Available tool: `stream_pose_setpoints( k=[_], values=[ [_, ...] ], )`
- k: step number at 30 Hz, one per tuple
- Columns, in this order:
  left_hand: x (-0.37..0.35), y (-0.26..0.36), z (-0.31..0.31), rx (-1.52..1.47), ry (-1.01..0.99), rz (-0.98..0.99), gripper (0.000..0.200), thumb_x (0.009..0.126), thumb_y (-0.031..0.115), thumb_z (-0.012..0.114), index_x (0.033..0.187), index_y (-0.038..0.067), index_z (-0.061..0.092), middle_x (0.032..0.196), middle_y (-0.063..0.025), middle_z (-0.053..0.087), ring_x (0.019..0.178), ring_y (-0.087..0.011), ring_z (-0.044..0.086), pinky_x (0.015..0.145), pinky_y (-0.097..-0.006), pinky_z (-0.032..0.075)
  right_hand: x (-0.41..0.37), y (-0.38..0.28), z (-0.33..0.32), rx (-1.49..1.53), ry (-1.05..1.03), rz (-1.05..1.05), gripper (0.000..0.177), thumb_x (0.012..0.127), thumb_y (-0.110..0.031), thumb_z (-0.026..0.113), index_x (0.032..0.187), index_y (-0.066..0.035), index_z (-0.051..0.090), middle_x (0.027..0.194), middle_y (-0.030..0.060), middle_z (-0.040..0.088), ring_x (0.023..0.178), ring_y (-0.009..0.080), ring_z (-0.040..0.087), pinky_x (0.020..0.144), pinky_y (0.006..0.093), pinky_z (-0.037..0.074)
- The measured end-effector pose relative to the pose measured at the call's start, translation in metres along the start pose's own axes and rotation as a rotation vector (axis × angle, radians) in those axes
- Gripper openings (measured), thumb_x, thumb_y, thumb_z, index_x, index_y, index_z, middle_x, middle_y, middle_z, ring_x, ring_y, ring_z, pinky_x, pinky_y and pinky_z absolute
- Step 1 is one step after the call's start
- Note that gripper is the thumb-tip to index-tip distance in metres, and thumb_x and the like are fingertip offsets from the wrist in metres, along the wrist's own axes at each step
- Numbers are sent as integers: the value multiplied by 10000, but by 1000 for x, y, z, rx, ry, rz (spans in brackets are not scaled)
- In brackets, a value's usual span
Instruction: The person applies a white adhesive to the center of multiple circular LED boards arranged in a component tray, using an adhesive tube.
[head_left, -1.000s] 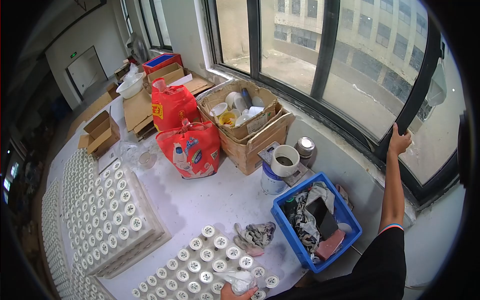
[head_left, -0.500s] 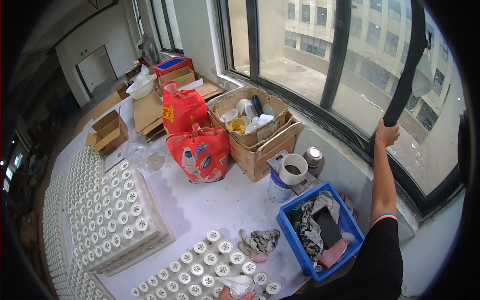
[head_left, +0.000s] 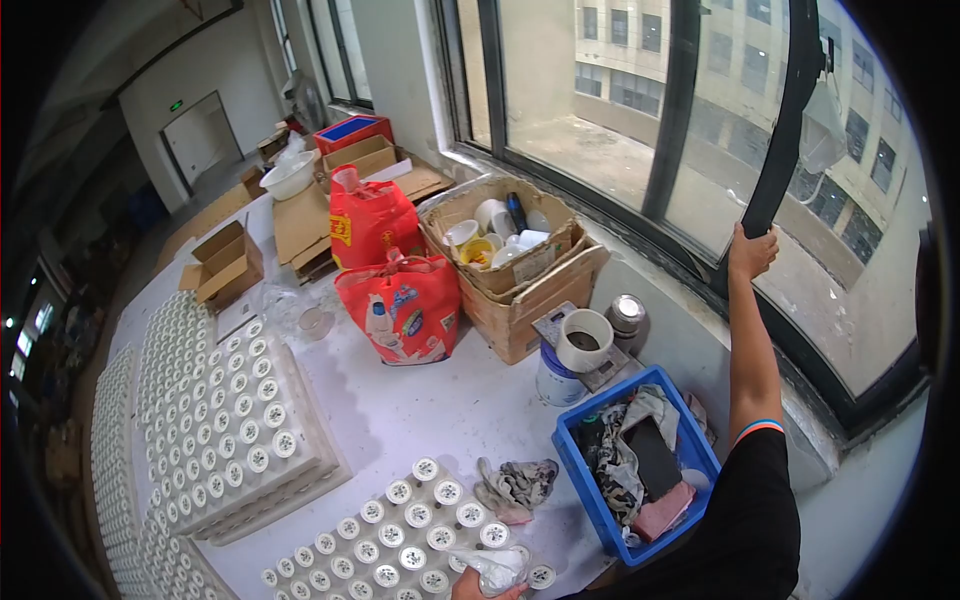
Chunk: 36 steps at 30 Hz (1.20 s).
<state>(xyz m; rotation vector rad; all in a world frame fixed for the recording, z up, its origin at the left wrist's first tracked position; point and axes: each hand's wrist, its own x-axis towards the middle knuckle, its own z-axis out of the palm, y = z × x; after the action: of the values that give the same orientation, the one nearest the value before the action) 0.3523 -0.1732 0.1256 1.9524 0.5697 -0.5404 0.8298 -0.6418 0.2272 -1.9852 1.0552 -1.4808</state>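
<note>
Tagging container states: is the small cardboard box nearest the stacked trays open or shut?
Open: the cardboard box has its flaps spread and its inside showing.

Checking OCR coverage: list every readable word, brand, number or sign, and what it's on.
None legible.
Rear red bag: yellow panel's characters, too blurred.
Front red bag: logos, too blurred.
Green wall sign: too small.
White tub: blue print, too small.
White discs: dark print, too small.

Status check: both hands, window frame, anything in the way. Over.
Right hand gripping dark window frame. Left hand holding crumpled white bundle. Blue bin close beside right sleeve.
</note>
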Motion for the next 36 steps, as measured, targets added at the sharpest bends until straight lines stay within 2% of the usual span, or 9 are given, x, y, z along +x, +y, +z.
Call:
stream_pose_setpoints(
  k=[12, 17, 19, 22, 25, 27, 30, 33, 36],
  values=[
    [-11, 20, -10, -200, -27, 0, 871, 684, 428, 853, 1290, -92, 507, 1262, -266, 576, 1138, -356, 583, 927, -427, 479, -11, -21, 40, 54, -97, 27, 788, 742, -400, 796, 1388, -135, 431, 1339, 165, 487, 1280, 360, 453, 1023, 548, 386],
    [-5, 8, 2, -40, 49, 36, 888, 681, 436, 854, 1287, -107, 500, 1264, -277, 568, 1131, -356, 585, 890, -415, 499, -22, -37, 45, 56, -124, 37, 747, 762, -379, 783, 1385, -134, 453, 1348, 162, 487, 1276, 358, 463, 1013, 549, 396],
    [-3, -1, 9, -11, 84, -6, 901, 683, 438, 852, 1291, -119, 489, 1257, -285, 568, 1127, -355, 586, 885, -415, 501, -25, -40, 44, 87, -175, -10, 727, 774, -335, 765, 1388, -107, 452, 1349, 171, 493, 1288, 346, 455, 1019, 545, 390],
    [1, -14, 18, -2, 93, -101, 951, 689, 446, 850, 1318, -145, 450, 1260, -300, 557, 1134, -353, 580, 894, -421, 497, -69, -61, 29, 276, 55, -360, 645, 784, -220, 717, 1370, -111, 470, 1311, 148, 520, 1258, 333, 468, 1035, 522, 362],
    [3, -13, 12, -72, 30, -59, 998, 693, 458, 848, 1345, -161, 413, 1274, -313, 543, 1140, -349, 577, 895, -425, 497, -137, -118, -1, 580, -166, -768, 573, 724, -73, 752, 1265, -135, 574, 1241, 114, 576, 1210, 321, 514, 1058, 449, 347],
    [-3, 15, 4, -91, 10, -29, 1005, 694, 464, 847, 1351, -159, 408, 1278, -314, 538, 1121, -351, 587, 885, -426, 503, -173, -160, -15, 775, -745, -1006, 562, 695, -122, 798, 1230, -147, 626, 1320, 74, 570, 1196, 266, 532, 1025, 410, 321],
    [1, -1, 13, 136, 121, 41, 944, 702, 451, 843, 1315, -150, 450, 1242, -299, 565, 1088, -353, 603, 874, -431, 506, -222, -183, 8, 401, -1075, -1322, 539, 804, -442, 722, 1254, -159, 630, 1236, 116, 636, 1219, 293, 542, 1056, 563, 268],
    [20, -56, 29, 116, 218, 206, 846, 722, 426, 838, 1273, -118, 497, 1148, -253, 619, 981, -330, 645, 818, -418, 528, -249, -187, 31, -15, -1360, -1436, 516, 840, -529, 654, 1176, -138, 671, 1130, 141, 679, 1139, 322, 598, 1001, 531, 364],
    [-5, 16, -7, -241, -55, -118, 758, 742, 387, 834, 1249, -81, 521, 1064, -208, 647, 804, -265, 671, 674, -379, 548, -272, -183, 38, -212, -1427, -1441, 522, 840, -573, 633, 1020, -92, 725, 1040, 151, 707, 1041, 314, 657, 901, 473, 481]
  ],
)
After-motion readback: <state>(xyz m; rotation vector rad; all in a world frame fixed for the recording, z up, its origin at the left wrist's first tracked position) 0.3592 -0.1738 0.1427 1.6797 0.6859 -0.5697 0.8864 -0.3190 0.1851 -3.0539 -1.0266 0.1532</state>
